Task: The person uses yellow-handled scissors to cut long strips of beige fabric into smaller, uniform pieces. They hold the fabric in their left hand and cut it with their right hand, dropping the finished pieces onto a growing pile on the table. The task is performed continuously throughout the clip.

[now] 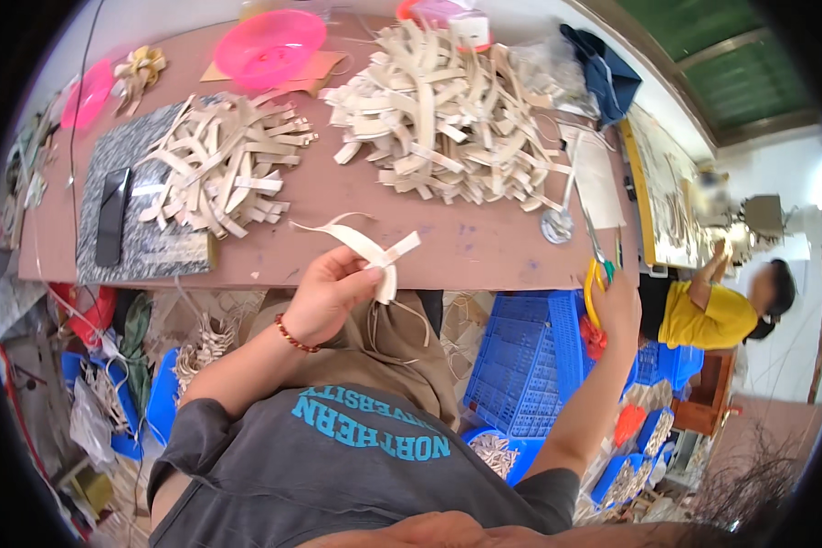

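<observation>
Head view: with left hand, clamping crossed pale strips between thumb and fingers over the front edge of the table; farther right, touching yellow-handled scissors with right hand, too hidden to tell whether closed.

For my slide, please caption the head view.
Left hand holds pale strips, right hand at yellow-handled scissors, before strip piles.

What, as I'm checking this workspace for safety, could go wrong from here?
The scissors in the right hand reach over the table's edge and might drop if the grip loosens. The large strip pile is loosely heaped and could slide. The phone lies near the small pile, so a tumble might cover it.
</observation>
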